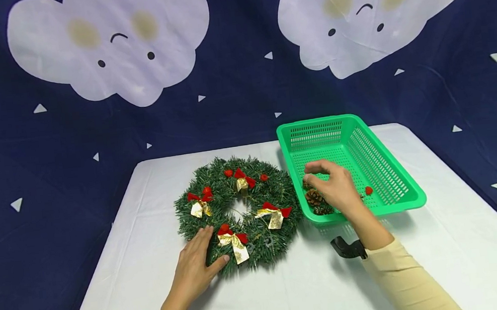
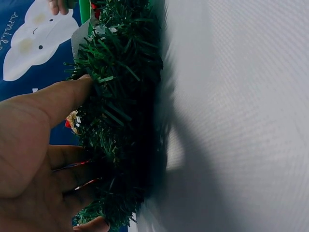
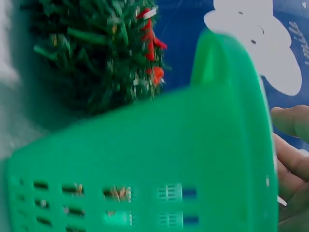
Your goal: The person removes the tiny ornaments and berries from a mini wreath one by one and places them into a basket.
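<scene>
A green wreath (image 1: pixel 258 251) lies flat on the table, decorated with red-and-gold bows (image 1: pixel 276 217) and small red berries (image 1: pixel 229 173). My left hand (image 1: pixel 196 265) rests on its near left edge with fingers spread. In the left wrist view, the thumb (image 2: pixel 63 99) touches the greenery. My right hand (image 1: pixel 334 186) is over the near left part of the green basket (image 1: pixel 397 205), above several pine cones (image 1: pixel 314 197). Its thumb and fingers are bent with a gap between them, and I see nothing held there. The hand partly hides the pine cones.
The basket stands close beside the wreath's right side, its rim raised above the table. A red berry (image 1: pixel 369 191) lies inside it. White cloth covers the table (image 1: pixel 267 308), and a dark blue cloud-print backdrop (image 1: pixel 241 76) hangs behind.
</scene>
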